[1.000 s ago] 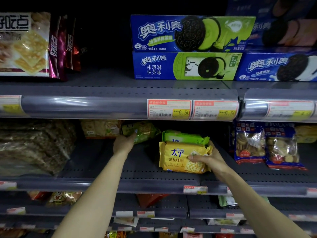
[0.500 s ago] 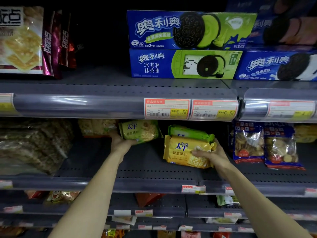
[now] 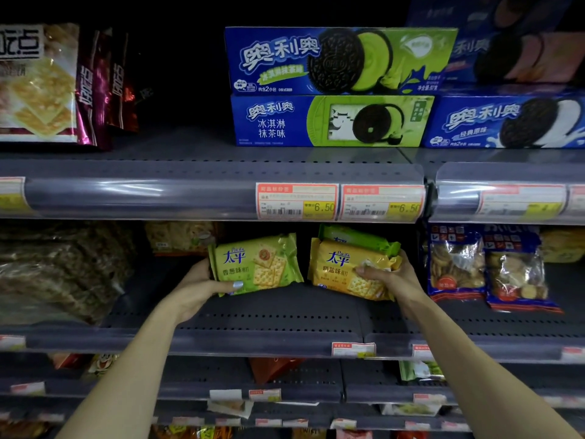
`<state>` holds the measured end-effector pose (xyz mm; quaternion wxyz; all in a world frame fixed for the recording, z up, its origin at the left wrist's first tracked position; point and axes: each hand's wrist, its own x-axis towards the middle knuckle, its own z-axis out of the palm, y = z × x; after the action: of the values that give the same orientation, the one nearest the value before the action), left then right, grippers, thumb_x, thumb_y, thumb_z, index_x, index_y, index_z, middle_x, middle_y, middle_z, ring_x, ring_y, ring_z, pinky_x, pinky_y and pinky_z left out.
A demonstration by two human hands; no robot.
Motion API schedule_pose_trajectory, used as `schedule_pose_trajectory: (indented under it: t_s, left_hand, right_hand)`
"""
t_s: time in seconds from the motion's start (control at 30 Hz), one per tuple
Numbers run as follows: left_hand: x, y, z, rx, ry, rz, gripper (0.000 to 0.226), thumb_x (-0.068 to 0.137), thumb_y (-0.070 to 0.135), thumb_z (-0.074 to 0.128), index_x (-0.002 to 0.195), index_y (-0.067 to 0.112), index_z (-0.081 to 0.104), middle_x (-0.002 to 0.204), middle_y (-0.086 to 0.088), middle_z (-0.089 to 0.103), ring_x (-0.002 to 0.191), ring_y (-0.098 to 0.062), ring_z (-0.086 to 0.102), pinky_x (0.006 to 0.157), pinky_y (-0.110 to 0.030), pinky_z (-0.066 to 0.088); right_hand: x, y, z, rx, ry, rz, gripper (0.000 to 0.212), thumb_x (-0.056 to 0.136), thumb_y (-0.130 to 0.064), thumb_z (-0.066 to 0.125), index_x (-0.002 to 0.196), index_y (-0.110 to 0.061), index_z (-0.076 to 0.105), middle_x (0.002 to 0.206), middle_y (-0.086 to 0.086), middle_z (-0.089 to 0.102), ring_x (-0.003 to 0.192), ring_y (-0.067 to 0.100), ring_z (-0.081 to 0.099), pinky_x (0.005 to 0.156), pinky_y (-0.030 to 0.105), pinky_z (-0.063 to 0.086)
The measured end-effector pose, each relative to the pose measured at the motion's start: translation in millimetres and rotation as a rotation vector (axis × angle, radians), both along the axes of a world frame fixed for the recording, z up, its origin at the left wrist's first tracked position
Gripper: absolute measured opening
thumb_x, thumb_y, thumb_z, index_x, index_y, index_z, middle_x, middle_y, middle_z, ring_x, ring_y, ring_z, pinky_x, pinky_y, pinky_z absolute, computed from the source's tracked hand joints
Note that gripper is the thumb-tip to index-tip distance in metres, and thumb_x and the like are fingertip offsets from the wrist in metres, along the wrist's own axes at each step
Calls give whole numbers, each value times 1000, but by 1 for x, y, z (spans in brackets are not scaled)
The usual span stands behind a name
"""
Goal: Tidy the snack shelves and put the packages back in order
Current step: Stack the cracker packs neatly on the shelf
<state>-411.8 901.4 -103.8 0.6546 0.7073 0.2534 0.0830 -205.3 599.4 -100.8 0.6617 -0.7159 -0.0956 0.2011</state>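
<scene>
Green shiny cracker pack sits in the left hand's grip; right hand pinches the yellow cracker pack, half hiding another green pack behind.

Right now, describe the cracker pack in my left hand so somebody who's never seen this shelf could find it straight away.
Find the two stacked blue cookie boxes on the upper shelf; the pack is on the shelf directly below them. There the left hand grips the green cracker pack by its left end. Its neighbour, gripped by the right hand, is the yellow cracker pack, same brand lettering.
</scene>
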Motion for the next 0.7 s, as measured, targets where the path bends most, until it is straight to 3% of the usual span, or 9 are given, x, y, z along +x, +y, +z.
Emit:
schedule_pose_trajectory:
  t_s: [0.07, 0.17, 0.33, 0.47, 0.6, 0.7]
  left_hand:
    - [0, -4, 1, -14, -1, -57, 94, 31, 34, 97, 116, 13, 59, 109, -7, 72, 102, -20, 67, 86, -32, 50]
    - [8, -22, 5, -1, -5, -143, 81, 44, 12, 93, 117, 11, 58, 111, -10, 71, 104, -24, 67, 78, -30, 54]
    - [33, -52, 5, 39, 23, -238, 89, 39, 23, 95, 119, 14, 57, 110, -3, 72, 104, -18, 67, 90, -36, 53]
    - [50, -71, -2, 107, 39, -218, 67, 58, 2, 88, 114, 21, 57, 107, -2, 72, 103, -18, 67, 91, -33, 53]
    - [58, -81, -9, 119, 64, -203, 70, 61, 4, 87, 121, 18, 55, 110, 1, 70, 104, -13, 65, 97, -35, 50]
    - [60, -83, -11, 136, 65, -201, 86, 57, 18, 91, 131, 22, 48, 125, 3, 62, 116, -10, 55, 108, -35, 40]
  right_hand:
    - [1, 1, -1, 5, 9, 5, 85, 57, -13, 91, 124, -22, 40, 107, -3, 64, 94, 10, 62, 68, 28, 50]
    - [2, 2, 0, 3, 1, 10, 91, 55, -16, 92, 127, -24, 37, 106, -6, 62, 94, 10, 60, 75, 31, 51]
    - [7, 1, -2, 14, 10, 30, 78, 67, -7, 84, 128, -18, 38, 109, -2, 63, 88, 6, 61, 65, 21, 49]
    - [9, -1, -6, 6, 18, 51, 82, 68, -13, 84, 135, -15, 38, 112, 1, 65, 96, 12, 64, 83, 34, 53]
    - [8, -9, -1, 27, 67, 132, 101, 48, -44, 91, 133, -22, 41, 111, 1, 69, 98, 19, 67, 89, 43, 53]
    - [9, -17, 2, 63, 111, 221, 96, 48, -49, 88, 129, -20, 45, 83, -5, 70, 75, 12, 70, 87, 47, 49]
